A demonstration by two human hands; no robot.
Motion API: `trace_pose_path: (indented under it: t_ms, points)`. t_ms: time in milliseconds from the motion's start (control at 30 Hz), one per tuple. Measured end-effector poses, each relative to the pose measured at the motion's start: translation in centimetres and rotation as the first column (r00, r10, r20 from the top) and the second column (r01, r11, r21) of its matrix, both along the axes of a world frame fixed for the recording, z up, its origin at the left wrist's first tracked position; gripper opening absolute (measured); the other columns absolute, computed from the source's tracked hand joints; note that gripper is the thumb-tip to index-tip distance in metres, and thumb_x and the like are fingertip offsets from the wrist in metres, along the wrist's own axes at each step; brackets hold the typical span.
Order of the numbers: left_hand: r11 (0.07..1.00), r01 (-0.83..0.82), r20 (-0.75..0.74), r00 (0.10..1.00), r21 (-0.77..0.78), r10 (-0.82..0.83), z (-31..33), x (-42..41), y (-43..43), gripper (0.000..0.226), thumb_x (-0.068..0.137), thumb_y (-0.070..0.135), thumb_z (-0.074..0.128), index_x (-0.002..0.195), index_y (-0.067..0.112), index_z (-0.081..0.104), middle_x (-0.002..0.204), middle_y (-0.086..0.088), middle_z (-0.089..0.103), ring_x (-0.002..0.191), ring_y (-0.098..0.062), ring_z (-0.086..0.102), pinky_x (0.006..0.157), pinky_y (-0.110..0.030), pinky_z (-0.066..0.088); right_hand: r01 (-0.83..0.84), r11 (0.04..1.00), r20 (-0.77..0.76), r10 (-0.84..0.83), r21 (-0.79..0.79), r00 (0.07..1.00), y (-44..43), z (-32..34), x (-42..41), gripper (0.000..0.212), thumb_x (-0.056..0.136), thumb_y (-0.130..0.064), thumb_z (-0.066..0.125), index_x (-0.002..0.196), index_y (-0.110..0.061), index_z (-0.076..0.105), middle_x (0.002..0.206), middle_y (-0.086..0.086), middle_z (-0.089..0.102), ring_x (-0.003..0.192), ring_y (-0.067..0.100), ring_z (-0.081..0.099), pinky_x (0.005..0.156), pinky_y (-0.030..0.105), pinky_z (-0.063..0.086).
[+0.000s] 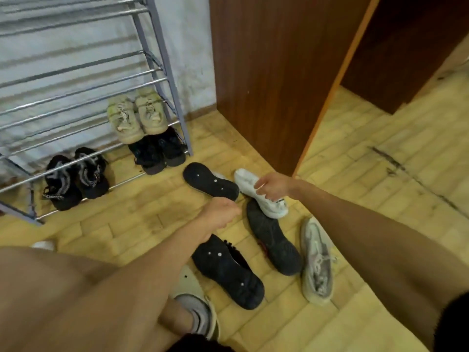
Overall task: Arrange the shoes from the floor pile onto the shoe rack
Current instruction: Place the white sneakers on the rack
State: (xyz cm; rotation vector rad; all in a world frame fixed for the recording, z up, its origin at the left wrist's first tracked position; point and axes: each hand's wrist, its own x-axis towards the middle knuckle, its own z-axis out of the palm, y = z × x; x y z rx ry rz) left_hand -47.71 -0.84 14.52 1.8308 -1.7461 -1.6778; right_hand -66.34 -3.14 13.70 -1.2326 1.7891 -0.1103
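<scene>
My right hand (274,186) grips a white sneaker (269,204) by its collar, on top of the floor pile. My left hand (220,212) is curled shut just left of it, by the heel of an upturned shoe with a black sole (210,182); whether it holds that shoe is unclear. Two more upturned dark shoes (228,270) (272,240) and a grey sneaker (316,260) lie below. The metal shoe rack (76,97) at left carries a beige pair (137,115), a black pair (160,151) and a black-and-white pair (76,176).
A brown wooden cabinet (274,72) stands behind the pile, with an open doorway to its right. My foot in a grey sock and pale slide (200,316) rests at the bottom centre. The floor is yellow tile (142,214).
</scene>
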Motion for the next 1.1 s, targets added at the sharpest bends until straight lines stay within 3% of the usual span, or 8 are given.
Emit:
trace_pose_path:
  t_ms: [133,300,533,700,800,867,967,1100]
  points:
    - [0.954,0.299,0.112,0.949,-0.020,-0.295,-1.0,-2.5,3.0,0.040,0.086,0.026,0.061,0.125,0.017,0.060,0.123,0.002,0.061,0.112,-0.015,0.058,0.090,-0.027,0.045,0.183,0.981,0.049,-0.186,0.056,0.981,5.8,-2.9,-2.5,0.038,0.095,-0.013,0.052,0.129,0.003,0.056,0.124,0.023,0.060,0.112,0.037,0.061,0.094,0.042,0.051]
    - [0.920,0.388,0.152,0.914,-0.051,-0.377,-0.7,-3.5,3.0,0.037,0.089,0.026,0.059,0.125,0.019,0.060,0.125,0.002,0.060,0.116,-0.014,0.054,0.096,-0.028,0.043,0.345,0.935,0.015,-0.347,0.076,0.938,8.9,-7.0,-3.7,0.037,0.093,-0.014,0.052,0.125,0.004,0.057,0.098,0.012,0.056,0.088,0.023,0.057,0.083,0.034,0.054]
    - [0.928,0.371,0.190,0.913,-0.022,-0.360,-3.0,-1.4,1.2,0.033,0.090,0.022,0.056,0.122,0.019,0.060,0.121,0.002,0.060,0.105,-0.012,0.053,0.090,-0.025,0.041,0.484,0.875,-0.046,-0.482,0.030,0.875,5.1,-10.1,-4.1,0.053,0.093,-0.030,0.056,0.137,-0.004,0.042,0.132,0.014,0.052,0.112,0.031,0.058,0.091,0.043,0.055]
    - [0.945,0.325,0.195,0.925,0.034,-0.325,-4.8,0.4,-0.8,0.036,0.089,0.023,0.058,0.125,0.018,0.058,0.127,-0.002,0.059,0.116,-0.017,0.054,0.100,-0.031,0.042,0.488,0.871,-0.146,-0.478,0.046,0.866,0.5,-11.8,-4.0,0.065,0.091,-0.038,0.056,0.141,-0.003,0.035,0.134,0.018,0.051,0.099,0.027,0.052,0.071,0.034,0.047]
    - [0.967,0.254,0.177,0.950,0.039,-0.256,-5.6,1.2,-1.9,0.032,0.089,0.021,0.056,0.121,0.018,0.060,0.123,-0.002,0.061,0.109,-0.015,0.055,0.095,-0.030,0.043,0.516,0.855,-0.189,-0.500,0.047,0.845,-1.3,-13.1,-3.9,0.074,0.093,-0.034,0.057,0.147,0.000,0.022,0.141,0.021,0.045,0.121,0.036,0.052,0.092,0.040,0.047]
    - [0.976,0.211,0.162,0.963,0.048,-0.216,-6.1,1.2,-2.3,0.032,0.090,0.019,0.054,0.120,0.017,0.061,0.119,-0.002,0.061,0.104,-0.014,0.054,0.088,-0.027,0.044,0.542,0.838,-0.186,-0.524,0.058,0.831,-2.0,-13.6,-4.3,0.065,0.091,-0.027,0.061,0.141,0.002,0.032,0.136,0.022,0.048,0.115,0.037,0.055,0.094,0.042,0.052]
    - [0.978,0.191,0.119,0.972,0.088,-0.201,-6.4,0.6,-2.2,0.029,0.090,0.017,0.052,0.118,0.014,0.061,0.108,-0.003,0.061,0.092,-0.012,0.053,0.070,-0.022,0.043,0.530,0.828,-0.104,-0.520,0.184,0.848,-2.4,-13.4,-4.6,0.038,0.081,-0.016,0.073,0.108,0.005,0.056,0.114,0.023,0.061,0.090,0.034,0.065,0.083,0.046,0.058]
    - [0.982,0.170,0.101,0.979,0.085,-0.178,-6.2,0.1,-2.4,0.029,0.091,0.016,0.051,0.119,0.013,0.061,0.120,-0.005,0.062,0.108,-0.018,0.057,0.088,-0.026,0.045,0.525,0.749,0.176,-0.627,0.404,0.759,-2.1,-12.1,-3.5,0.017,0.083,0.001,0.069,0.093,0.008,0.058,0.118,0.022,0.057,0.101,0.037,0.061,0.089,0.043,0.054]
